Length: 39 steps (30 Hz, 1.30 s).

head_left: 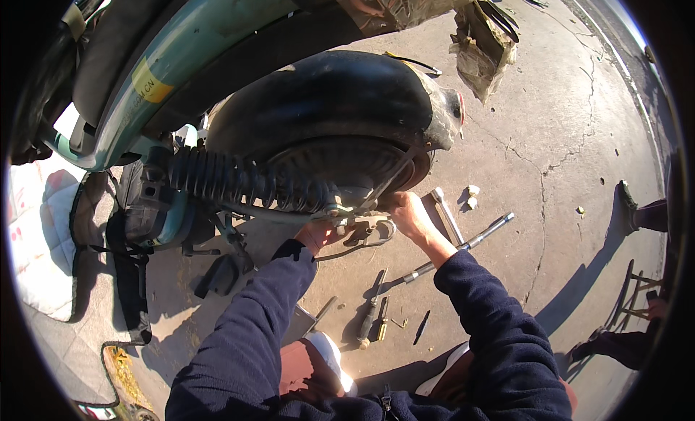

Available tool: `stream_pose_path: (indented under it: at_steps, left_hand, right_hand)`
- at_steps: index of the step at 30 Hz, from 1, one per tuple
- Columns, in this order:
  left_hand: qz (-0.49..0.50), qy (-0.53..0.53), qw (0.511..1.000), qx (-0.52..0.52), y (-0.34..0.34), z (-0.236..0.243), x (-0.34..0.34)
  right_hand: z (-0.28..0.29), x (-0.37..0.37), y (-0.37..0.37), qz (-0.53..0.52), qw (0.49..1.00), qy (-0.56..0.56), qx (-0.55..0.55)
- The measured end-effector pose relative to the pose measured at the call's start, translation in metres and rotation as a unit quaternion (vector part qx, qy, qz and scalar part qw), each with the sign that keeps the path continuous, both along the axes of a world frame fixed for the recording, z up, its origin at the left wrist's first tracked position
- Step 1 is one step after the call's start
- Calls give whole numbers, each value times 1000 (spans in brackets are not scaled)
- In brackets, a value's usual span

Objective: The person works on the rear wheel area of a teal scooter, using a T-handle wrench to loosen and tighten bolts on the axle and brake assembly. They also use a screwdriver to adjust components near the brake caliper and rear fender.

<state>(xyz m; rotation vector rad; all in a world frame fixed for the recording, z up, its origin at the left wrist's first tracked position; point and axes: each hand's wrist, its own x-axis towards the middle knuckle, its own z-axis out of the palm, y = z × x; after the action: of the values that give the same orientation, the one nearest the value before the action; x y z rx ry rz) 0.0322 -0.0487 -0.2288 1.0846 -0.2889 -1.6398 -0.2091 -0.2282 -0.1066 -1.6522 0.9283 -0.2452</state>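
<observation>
A scooter's rear wheel (340, 157) rises in front of me, under a black mudguard (326, 95). A thick black coil spring (246, 180) runs down to the axle area. There, a metal bracket (373, 222) with a cable beside it sticks out toward me. My left hand (316, 235) is closed at the bracket's left end, its fingertips partly hidden behind the metal. Just right of the bracket, my right hand (410, 215) is closed with curled fingers by the wheel hub. Whatever it pinches is hidden from view.
A long steel bar (460, 247) and a wrench (447, 215) lie right of the wheel. Screwdrivers (373, 312) and small parts are on the concrete near my feet. A quilted cover (43, 233) hangs at left. Another person's leg (651, 215) and a wooden stool (637, 298) are at right.
</observation>
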Motion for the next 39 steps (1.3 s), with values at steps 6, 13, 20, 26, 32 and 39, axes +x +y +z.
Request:
stream_pose_path:
  at_steps: [6, 13, 20, 26, 32, 39]
  left_hand:
    - [20, 1, 999, 39, -4, 28, -7]
    - [42, 272, 961, -30, -12, 32, -16]
    - [64, 177, 982, 6, -3, 6, -1]
    - [-52, -253, 966, -6, -12, 8, -15]
    - [17, 324, 943, -78, -17, 24, -10]
    - [-145, -384, 906, -99, -15, 9, -7]
  right_hand:
    - [0, 0, 2, 17, 1000, 16, 12]
    - [0, -1, -1, -42, 998, 17, -39]
    - [6, -4, -1, -17, 999, 21, -28]
    - [7, -6, 1, -83, 990, -86, 76]
    - [12, -4, -1, -96, 981, -144, 89]
    - [12, -7, 2, -88, 983, -150, 56]
